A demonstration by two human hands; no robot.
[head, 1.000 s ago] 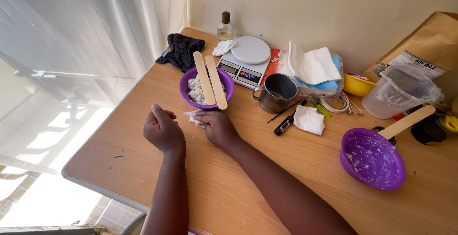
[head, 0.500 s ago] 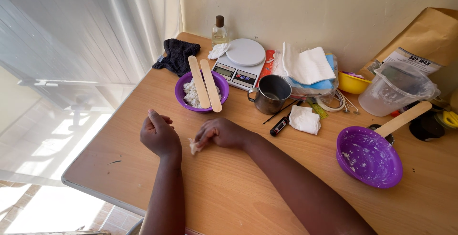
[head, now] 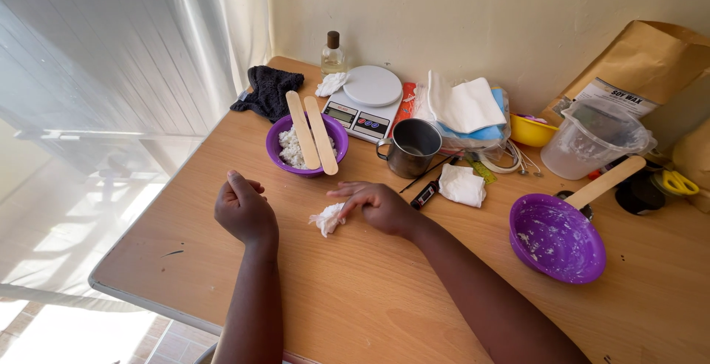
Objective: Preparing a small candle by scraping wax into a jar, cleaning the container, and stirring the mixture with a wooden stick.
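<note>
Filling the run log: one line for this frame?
right hand: fingers on crumpled white tissue | left hand: fisted, empty, on table

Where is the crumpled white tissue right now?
The crumpled white tissue lies on the wooden table, under the fingertips of the right hand, in front of the purple bowl holding two wooden sticks.

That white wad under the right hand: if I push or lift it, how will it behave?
The wad looks crumpled and soft, so it probably squashes rather than rolls. Small and tissue-like, it is likely very light and may slide on the smooth table. The right hand fingers rest on it.
</note>
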